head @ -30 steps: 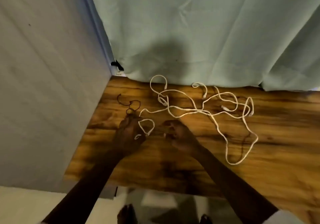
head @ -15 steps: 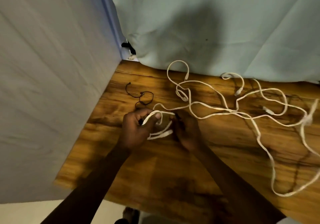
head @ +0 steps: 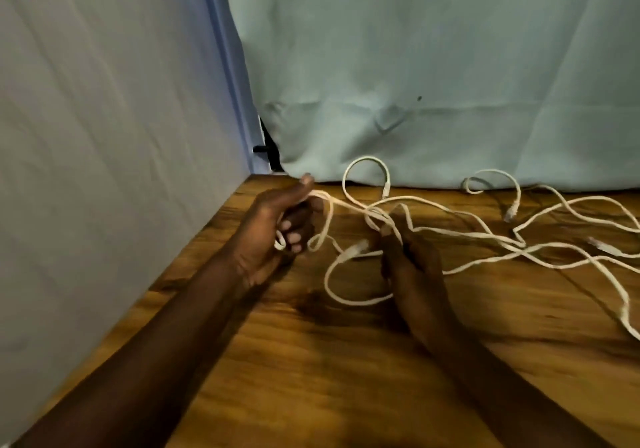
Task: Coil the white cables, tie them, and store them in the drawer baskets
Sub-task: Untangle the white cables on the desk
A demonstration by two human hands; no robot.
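White cables [head: 485, 236] lie in a loose tangle across the wooden table [head: 346, 378], running off the right edge of the view. My left hand [head: 277, 225] is raised near the table's back left corner, fingers curled around a small loop of white cable. My right hand [head: 412, 257] is beside it to the right, pinching the same cable near a plug end [head: 356, 248]. A slack loop [head: 332, 288] hangs between the two hands onto the table. No drawer or basket is in view.
A pale fabric screen [head: 104, 135] stands close on the left and a light green cloth [head: 433, 66] hangs along the table's back edge. More plug ends [head: 510, 212] lie among the cables at the right.
My left hand has lifted up and back with the cable looped in it, and my right hand has slid right along the cable. The view has moved closer. The black ties are out of sight.
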